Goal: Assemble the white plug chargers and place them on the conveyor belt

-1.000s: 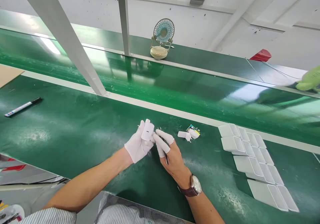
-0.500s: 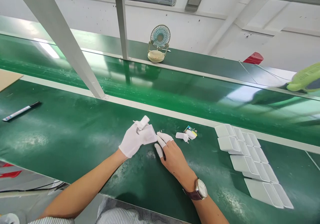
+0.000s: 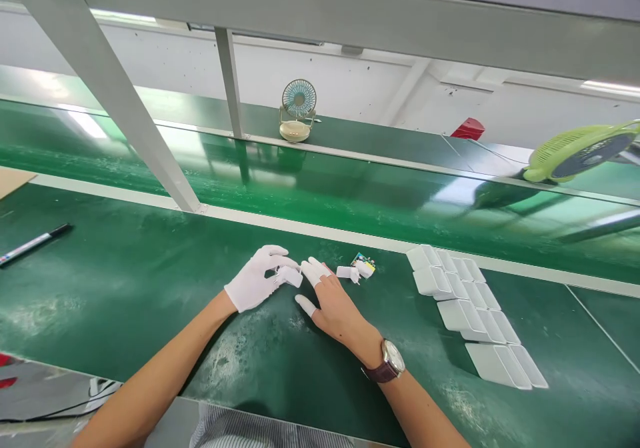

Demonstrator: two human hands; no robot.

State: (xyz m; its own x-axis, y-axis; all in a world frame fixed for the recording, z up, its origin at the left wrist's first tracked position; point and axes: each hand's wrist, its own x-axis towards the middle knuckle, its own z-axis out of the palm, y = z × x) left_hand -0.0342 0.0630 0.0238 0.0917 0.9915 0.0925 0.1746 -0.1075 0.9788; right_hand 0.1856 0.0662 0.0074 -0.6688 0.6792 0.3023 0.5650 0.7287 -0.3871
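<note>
From the head camera, my gloved left hand (image 3: pixel 255 281) lay on the green table (image 3: pixel 125 281), its fingers closed around a small white plug (image 3: pixel 289 276). My right hand (image 3: pixel 333 301), with white caps on the fingertips, rested flat just beside it, fingers spread and seemingly gripping nothing, though the view was poor there. Past it lay small white parts (image 3: pixel 349 273) and a row of white cases (image 3: pixel 465 305). A marker (image 3: pixel 33 243) lay far left.

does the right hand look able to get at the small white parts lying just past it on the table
Probably yes: the right hand rests on the green table, and the small white parts lie just beyond its fingertips with nothing between.
</note>
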